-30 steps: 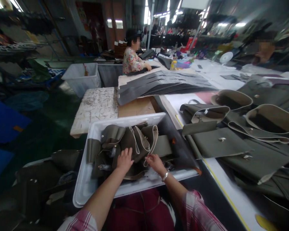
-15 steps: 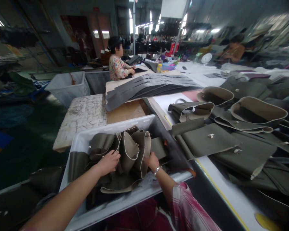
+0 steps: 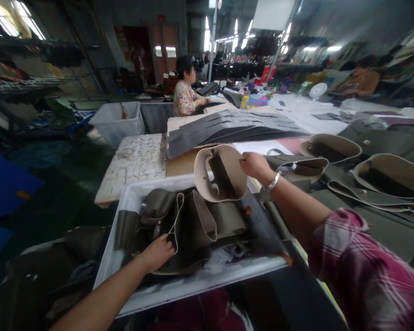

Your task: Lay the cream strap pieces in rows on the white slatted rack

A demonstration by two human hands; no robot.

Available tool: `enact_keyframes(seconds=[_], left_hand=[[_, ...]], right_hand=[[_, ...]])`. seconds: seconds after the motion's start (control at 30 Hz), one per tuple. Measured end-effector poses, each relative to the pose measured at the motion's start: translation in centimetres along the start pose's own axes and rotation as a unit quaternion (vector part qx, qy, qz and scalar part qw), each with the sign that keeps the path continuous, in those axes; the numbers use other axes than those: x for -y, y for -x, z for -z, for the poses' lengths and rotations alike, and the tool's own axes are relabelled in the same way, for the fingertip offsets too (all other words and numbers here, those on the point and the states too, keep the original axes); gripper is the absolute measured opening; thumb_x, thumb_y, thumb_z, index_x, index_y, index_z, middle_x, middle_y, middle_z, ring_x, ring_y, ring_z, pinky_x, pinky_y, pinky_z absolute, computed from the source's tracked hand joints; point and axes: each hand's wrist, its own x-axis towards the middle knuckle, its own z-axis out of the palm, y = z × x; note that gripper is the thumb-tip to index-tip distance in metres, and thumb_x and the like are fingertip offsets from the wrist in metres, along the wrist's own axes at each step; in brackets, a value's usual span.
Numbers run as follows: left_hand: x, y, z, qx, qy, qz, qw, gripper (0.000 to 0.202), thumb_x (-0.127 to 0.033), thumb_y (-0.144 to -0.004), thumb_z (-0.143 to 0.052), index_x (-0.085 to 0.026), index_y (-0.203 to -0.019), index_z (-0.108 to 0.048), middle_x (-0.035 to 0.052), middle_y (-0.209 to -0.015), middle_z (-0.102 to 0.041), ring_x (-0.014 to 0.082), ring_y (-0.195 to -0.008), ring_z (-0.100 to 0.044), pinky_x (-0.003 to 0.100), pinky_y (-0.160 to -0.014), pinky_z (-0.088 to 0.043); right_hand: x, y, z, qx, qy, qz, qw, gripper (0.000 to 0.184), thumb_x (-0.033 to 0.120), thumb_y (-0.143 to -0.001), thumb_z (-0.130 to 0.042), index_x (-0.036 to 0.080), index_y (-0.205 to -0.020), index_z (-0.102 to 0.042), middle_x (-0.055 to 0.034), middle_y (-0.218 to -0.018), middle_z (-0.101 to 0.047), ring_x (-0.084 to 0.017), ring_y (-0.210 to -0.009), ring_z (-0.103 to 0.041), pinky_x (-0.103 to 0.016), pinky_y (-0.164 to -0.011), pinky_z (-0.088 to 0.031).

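Our right hand (image 3: 254, 165) grips a curled bag piece (image 3: 221, 174) at mid-frame, above the white bin (image 3: 131, 202); our left hand (image 3: 158, 253) clutches olive pieces (image 3: 193, 225) inside. The lifted piece could snag on these and spill. More shells (image 3: 382, 177) crowd the counter (image 3: 262, 147) at right.

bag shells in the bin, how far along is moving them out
Done: several olive shells already lie on the table. In hand: the right hand holds one bag shell lifted above the white bin, while the left hand rests on the pile inside. Left: a good heap remains in the bin.
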Motion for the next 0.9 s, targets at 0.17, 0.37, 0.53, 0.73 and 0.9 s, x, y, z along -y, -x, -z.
enact_keyframes(seconds=[0.17, 0.37, 0.53, 0.73, 0.9], left_hand=[[0.3, -1.3, 1.2, 0.046, 0.004, 0.139, 0.989, 0.028, -0.016, -0.085, -0.048, -0.012, -0.105, -0.067, 0.0203, -0.112, -0.058, 0.0284, -0.103, -0.055, 0.043, -0.093, -0.035], [2.0, -0.7, 1.8, 0.072, 0.021, 0.174, 0.982, 0.026, -0.016, -0.083, -0.048, -0.012, -0.091, -0.072, 0.0167, -0.111, -0.059, 0.026, -0.084, -0.06, 0.042, -0.08, -0.04], [2.6, -0.9, 3.2, 0.059, 0.009, 0.135, 0.989, 0.028, -0.016, -0.084, -0.046, -0.011, -0.093, -0.072, 0.0181, -0.127, -0.05, 0.022, -0.08, -0.062, 0.04, -0.089, -0.038], [3.1, -1.4, 4.6, 0.078, 0.031, 0.151, 0.985, 0.03, -0.01, -0.08, -0.043, -0.01, -0.095, -0.07, 0.0192, -0.132, -0.046, 0.0268, -0.081, -0.064, 0.04, -0.077, -0.048], [1.8, -1.4, 4.9, 0.115, 0.068, 0.211, 0.968, 0.035, -0.009, -0.081, -0.038, -0.009, -0.102, -0.066, 0.0196, -0.149, -0.018, 0.0296, -0.085, -0.065, 0.039, -0.069, -0.052]], right_hand=[[-3.2, -2.4, 1.2, -0.033, 0.106, -0.034, 0.993, 0.036, 0.009, -0.074, -0.063, 0.017, -0.048, -0.039, -0.0127, -0.08, -0.061, -0.034, -0.121, -0.045, -0.05, -0.099, -0.031], [-7.0, 2.2, -1.5, -0.021, 0.263, 0.107, 0.959, 0.038, 0.031, -0.077, -0.065, 0.005, -0.103, -0.054, -0.0239, -0.113, -0.052, -0.03, -0.109, -0.049, -0.045, -0.091, -0.038], [-9.0, 12.8, -6.5, 0.272, 0.324, 0.275, 0.863, 0.013, 0.023, -0.084, -0.052, 0.016, -0.082, -0.063, -0.0051, -0.083, -0.064, -0.014, -0.075, -0.058, -0.023, -0.07, -0.043], [-16.4, 22.4, -16.6, 0.489, 0.45, 0.296, 0.686, 0.025, 0.008, -0.08, -0.048, 0.007, -0.1, -0.065, -0.0185, -0.102, -0.065, -0.024, -0.09, -0.062, -0.032, -0.074, -0.048], [-17.0, 21.7, -20.8, 0.457, 0.477, 0.267, 0.701, 0.028, 0.006, -0.083, -0.046, 0.003, -0.105, -0.063, -0.0214, -0.103, -0.064, -0.029, -0.095, -0.061, -0.042, -0.074, -0.049]])
